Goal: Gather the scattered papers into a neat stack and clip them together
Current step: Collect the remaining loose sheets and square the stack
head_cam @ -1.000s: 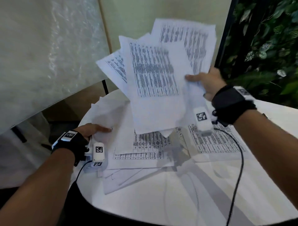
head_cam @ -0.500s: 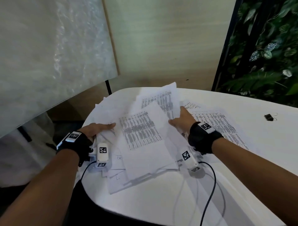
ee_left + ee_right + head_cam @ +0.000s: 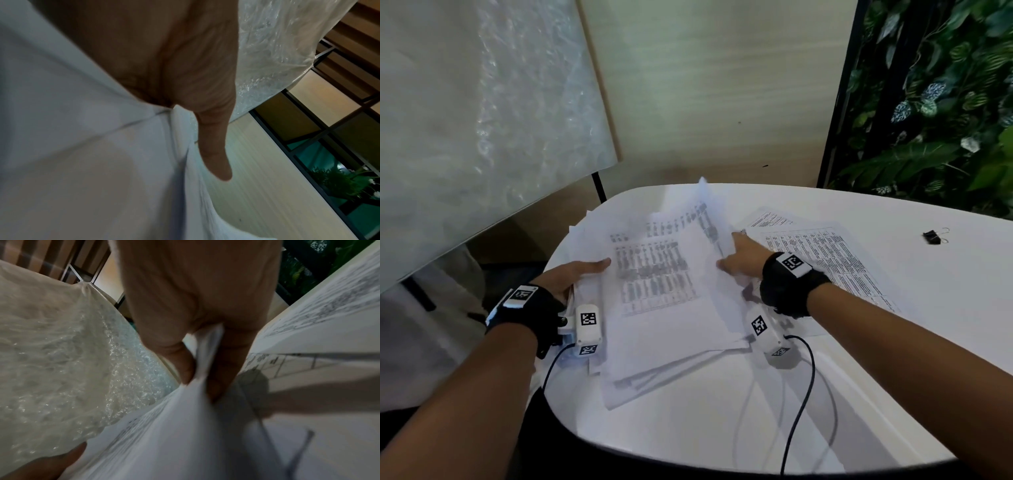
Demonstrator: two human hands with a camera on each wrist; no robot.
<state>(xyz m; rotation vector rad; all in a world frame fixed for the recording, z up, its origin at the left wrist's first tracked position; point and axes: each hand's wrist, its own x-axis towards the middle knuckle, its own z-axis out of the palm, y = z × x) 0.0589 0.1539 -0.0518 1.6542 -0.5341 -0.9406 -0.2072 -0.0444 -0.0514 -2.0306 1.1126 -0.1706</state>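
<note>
A loose pile of printed papers (image 3: pixel 654 294) lies at the left of the white round table (image 3: pixel 893 377), its edges uneven. My left hand (image 3: pixel 585 270) grips the pile's left edge, thumb (image 3: pixel 213 154) on top and the fingers hidden under the papers (image 3: pixel 82 146). At the pile's right edge, my right hand (image 3: pixel 727 255) pinches the lifted top sheets (image 3: pixel 185 434) between thumb (image 3: pixel 179 360) and a finger (image 3: pixel 226 369). More printed sheets (image 3: pixel 825 257) lie flat to the right, beyond my right wrist. A black binder clip (image 3: pixel 932 236) sits apart at the far right.
A plastic-wrapped panel (image 3: pixel 465 120) stands left of the table, a pale wall behind, and foliage (image 3: pixel 945 102) at the right. Black cables (image 3: pixel 801 394) run from both wrist devices over the table's near part.
My right hand has brought the raised sheets down from the air onto the pile. The left hand stays at the pile's left edge and now grips it.
</note>
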